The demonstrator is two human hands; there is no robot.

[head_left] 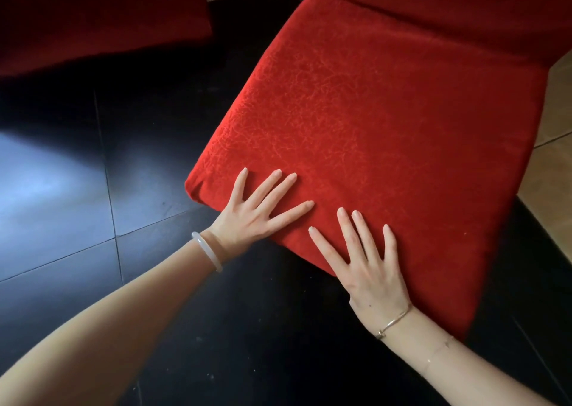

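Observation:
A chair with a red textured fabric cover fills the upper right; its seat [387,121] faces me and its backrest [448,6] rises at the top. My left hand [257,210] lies flat on the seat's near edge close to its left corner, fingers spread and straight. My right hand [368,263] lies flat on the same near edge a little to the right, fingers also spread. A pale bangle sits on my left wrist, a thin gold bracelet on my right. Neither hand holds anything.
Glossy black floor tiles [93,173] lie under and left of the chair. Another red-covered seat [99,18] stands at the top left. Beige tiles [554,158] run along the right edge.

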